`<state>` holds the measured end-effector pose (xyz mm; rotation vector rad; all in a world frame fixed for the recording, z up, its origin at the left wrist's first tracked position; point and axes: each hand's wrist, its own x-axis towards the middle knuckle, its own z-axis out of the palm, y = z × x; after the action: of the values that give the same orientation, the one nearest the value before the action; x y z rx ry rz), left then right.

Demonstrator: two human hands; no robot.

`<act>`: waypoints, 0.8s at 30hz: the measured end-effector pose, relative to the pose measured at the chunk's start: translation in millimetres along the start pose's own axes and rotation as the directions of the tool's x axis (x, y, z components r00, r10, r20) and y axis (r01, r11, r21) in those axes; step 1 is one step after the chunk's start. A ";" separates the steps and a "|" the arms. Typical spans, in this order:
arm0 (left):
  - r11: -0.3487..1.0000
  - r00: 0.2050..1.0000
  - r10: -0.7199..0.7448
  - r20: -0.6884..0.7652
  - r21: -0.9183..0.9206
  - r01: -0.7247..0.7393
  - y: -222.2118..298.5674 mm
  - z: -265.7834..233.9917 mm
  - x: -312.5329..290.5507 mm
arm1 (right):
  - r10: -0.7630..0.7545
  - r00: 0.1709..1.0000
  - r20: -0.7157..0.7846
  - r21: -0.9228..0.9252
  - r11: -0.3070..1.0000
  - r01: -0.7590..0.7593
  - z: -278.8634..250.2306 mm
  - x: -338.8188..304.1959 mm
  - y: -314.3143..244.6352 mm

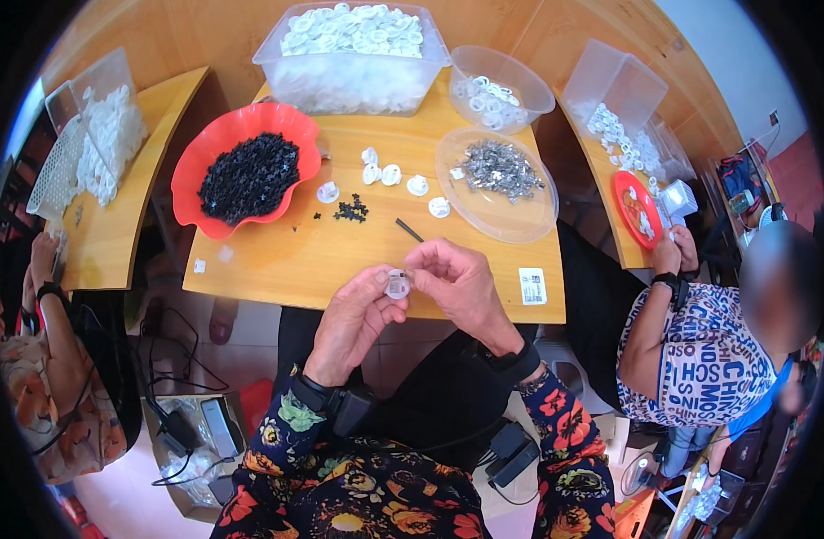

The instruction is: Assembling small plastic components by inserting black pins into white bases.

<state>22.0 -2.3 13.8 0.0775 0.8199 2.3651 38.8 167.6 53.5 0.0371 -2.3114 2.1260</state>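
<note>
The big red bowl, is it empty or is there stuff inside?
Not empty: a heap of small black pieces lies in the bowl, red showing around it.

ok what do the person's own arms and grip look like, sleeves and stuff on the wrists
The left grip and right grip are human hands without gloves. Each wrist wears a black band, left and right; a boxy black unit sits by the left one. The left sleeve and right sleeve are dark, printed with bright red and orange flowers.
</note>
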 end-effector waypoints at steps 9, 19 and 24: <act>1.000 1.000 -0.013 -0.003 -0.006 0.013 1.0 1.2 0.9 | -0.243 0.969 0.046 -0.389 0.889 0.242 5.7 0.8 -23.1; 1.000 1.000 -0.017 -0.022 0.005 0.017 -0.5 1.0 1.9 | -0.388 0.894 0.225 -0.621 0.650 0.438 8.2 2.0 -25.5; 1.000 1.000 -0.025 0.001 -0.010 0.025 0.1 -0.6 0.9 | -0.429 0.827 0.363 -0.706 0.453 0.544 10.9 3.1 -34.5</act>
<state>21.1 -2.1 13.2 0.0640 0.8039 2.3450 36.5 153.8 87.1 0.7620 -2.6374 0.7246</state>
